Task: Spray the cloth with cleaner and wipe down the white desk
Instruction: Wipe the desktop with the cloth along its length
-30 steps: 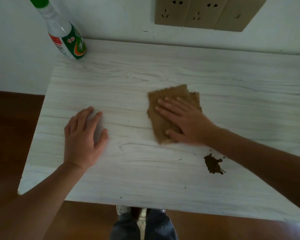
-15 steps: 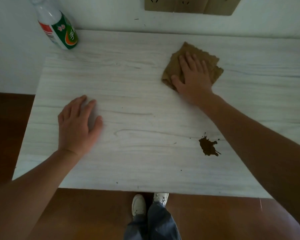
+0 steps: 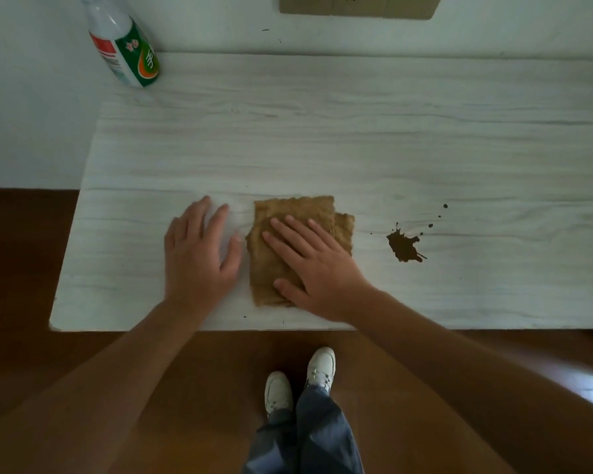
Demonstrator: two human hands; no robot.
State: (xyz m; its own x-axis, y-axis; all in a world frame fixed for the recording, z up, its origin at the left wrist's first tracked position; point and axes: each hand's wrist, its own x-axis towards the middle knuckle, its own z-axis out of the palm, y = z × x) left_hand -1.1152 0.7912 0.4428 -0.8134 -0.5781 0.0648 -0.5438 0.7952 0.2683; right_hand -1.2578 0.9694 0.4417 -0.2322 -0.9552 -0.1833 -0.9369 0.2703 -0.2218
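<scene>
Dark stain lies centre-right, just right of the cloth; right hand is nearer and presses the cloth, fingers straight and spread; left hand rests flat on the counter.

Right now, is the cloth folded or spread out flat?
Folded: a second layer of the brown cloth sticks out beneath the top one, toward the stain.

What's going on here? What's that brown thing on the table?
A person is wiping a white desk. Their right hand presses flat on a brown cloth near the front edge, and the left hand rests flat on the desk beside it. A dark brown stain to the cloth's right is not yet wiped. The cleaner bottle stands at the far left corner.
</scene>
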